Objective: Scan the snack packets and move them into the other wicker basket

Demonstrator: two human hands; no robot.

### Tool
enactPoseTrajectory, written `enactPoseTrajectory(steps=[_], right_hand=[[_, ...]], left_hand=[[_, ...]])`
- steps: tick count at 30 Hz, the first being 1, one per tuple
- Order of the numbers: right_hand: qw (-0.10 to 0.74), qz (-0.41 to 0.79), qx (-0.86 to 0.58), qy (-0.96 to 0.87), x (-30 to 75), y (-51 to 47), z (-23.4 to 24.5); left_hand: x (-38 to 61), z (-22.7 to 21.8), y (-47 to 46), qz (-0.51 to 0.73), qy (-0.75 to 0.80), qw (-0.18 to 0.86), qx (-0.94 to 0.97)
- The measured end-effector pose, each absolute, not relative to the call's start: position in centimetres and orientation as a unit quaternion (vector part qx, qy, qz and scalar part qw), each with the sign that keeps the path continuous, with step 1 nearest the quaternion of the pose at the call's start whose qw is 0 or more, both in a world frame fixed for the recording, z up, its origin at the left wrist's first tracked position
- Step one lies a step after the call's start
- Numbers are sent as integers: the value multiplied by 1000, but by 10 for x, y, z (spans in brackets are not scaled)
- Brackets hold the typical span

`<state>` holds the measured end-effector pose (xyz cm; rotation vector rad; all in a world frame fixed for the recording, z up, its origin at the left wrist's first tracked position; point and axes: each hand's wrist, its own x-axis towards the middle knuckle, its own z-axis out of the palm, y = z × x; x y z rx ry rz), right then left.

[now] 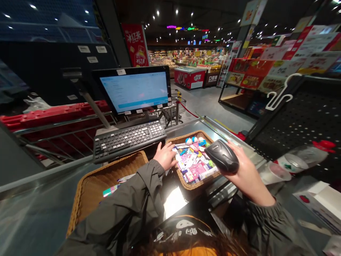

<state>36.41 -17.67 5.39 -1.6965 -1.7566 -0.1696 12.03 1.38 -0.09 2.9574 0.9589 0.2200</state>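
Note:
My right hand [246,172] grips a black handheld barcode scanner [223,156], its rounded head above the right side of a wicker basket. That basket [192,186] is full of small packaged goods [195,160] in pink, white and blue, with a few round blue-and-white pieces at its far end. At its left rim is my left hand [165,156], fingers spread and palm down; whether the fingertips touch the packets I cannot tell. A larger wicker basket [87,188] stands to the left, partly covered by my left sleeve, with a few packets [109,191] inside.
Behind the baskets are a black keyboard [130,138] and a lit monitor [135,90] on the metal counter [39,202]. To the right are a plastic cup [277,173], an open white box [319,202] and a black perforated panel [301,117] with a white hanger [279,96].

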Motion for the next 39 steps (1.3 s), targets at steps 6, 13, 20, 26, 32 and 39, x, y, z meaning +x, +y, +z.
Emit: enactPoseTrajectory(steps=[6,13,20,26,32,39], right_hand=[[336,-66,-667,-662,386,-172,47],[327,-21,-670,-666,398,-161,40],[325,1,-663,-674,405,-151,37],[330,10,-665,-670,408,-151,38],[335,8,-663,-669,406,-153,36],[325,1,-645,-692,395,-151,37]], left_hand=[[159,-20,31,49,324,12,945],[197,-47,53,34,359,-22,932],[217,-59,54,-1,377,-15,926],[208,-42,53,28,383,-24,923],[167,-15,55,86,378,-62,920],[119,-14,38,100,371,-66,921]])
